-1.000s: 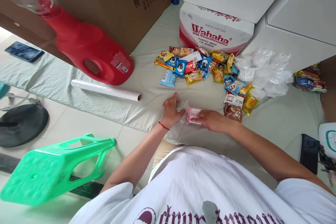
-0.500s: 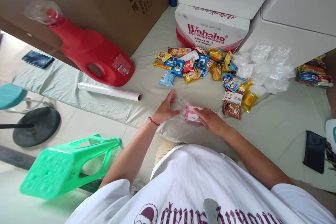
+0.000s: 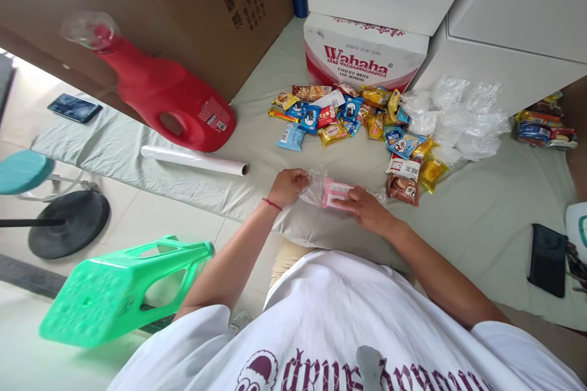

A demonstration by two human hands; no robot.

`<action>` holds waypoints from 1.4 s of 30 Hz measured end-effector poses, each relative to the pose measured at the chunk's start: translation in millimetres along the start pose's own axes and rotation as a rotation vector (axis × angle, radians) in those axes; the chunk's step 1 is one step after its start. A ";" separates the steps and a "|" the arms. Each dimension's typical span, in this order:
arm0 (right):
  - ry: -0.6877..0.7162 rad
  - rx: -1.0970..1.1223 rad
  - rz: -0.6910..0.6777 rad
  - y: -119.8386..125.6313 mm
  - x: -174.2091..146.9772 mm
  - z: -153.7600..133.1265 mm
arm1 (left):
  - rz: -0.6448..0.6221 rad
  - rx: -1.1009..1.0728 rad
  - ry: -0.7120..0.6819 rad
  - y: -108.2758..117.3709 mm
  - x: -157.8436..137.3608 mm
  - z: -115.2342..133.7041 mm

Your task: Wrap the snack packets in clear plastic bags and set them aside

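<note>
A pink packet (image 3: 335,194) with a white label lies near the table's front edge, with clear plastic wrap (image 3: 313,187) around it and sticking out at both ends. My left hand (image 3: 290,187) is closed on the loose left end of the wrap. With thumb and fingers, my right hand (image 3: 363,208) grips the right side of the pink packet, covering part of it. Just to the right sits a brown biscuit packet (image 3: 403,188). A heap of small snack packets (image 3: 334,133) in blue, yellow and red spreads beyond my hands.
Crumpled clear plastic bundles (image 3: 458,116) lie right of the snacks, before a Wahaha carton (image 3: 362,55). A white roll (image 3: 197,160) and a red jug (image 3: 178,104) are on the left. A black phone (image 3: 548,259) lies right; a green stool (image 3: 123,293) stands below left.
My left hand has gone from spread fingers to closed on the wrap's left end. My right hand has changed from resting on the pink packet to gripping it.
</note>
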State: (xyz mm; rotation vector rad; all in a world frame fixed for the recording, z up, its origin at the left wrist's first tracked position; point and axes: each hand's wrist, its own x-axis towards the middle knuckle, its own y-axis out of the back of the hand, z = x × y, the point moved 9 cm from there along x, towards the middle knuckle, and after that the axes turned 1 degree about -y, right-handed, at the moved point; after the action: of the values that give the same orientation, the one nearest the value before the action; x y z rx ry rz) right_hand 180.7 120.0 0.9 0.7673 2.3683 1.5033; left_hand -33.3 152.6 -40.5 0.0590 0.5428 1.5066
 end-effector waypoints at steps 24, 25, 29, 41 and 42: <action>0.046 0.080 -0.070 15.5 -18.4 -32.2 | -0.151 0.117 -0.068 -82.4 -17.4 53.1; 0.003 0.126 0.012 26.3 -24.1 -26.4 | -0.092 0.197 -0.084 -79.4 -18.6 52.4; -0.503 0.016 0.371 57.8 -59.2 35.5 | 0.180 0.386 -0.104 -63.3 -25.5 50.7; -0.833 0.290 0.231 6.1 -76.7 41.5 | 0.236 0.291 -0.259 -85.4 -46.6 87.2; -0.858 0.490 0.265 -0.1 -77.0 40.2 | 0.255 0.326 -0.359 -91.3 -54.1 97.6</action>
State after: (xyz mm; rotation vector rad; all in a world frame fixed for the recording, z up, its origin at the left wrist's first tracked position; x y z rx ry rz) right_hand 263.4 109.1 -23.3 1.5058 1.9694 0.4374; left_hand 89.5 121.7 28.4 0.6614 0.4966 1.5931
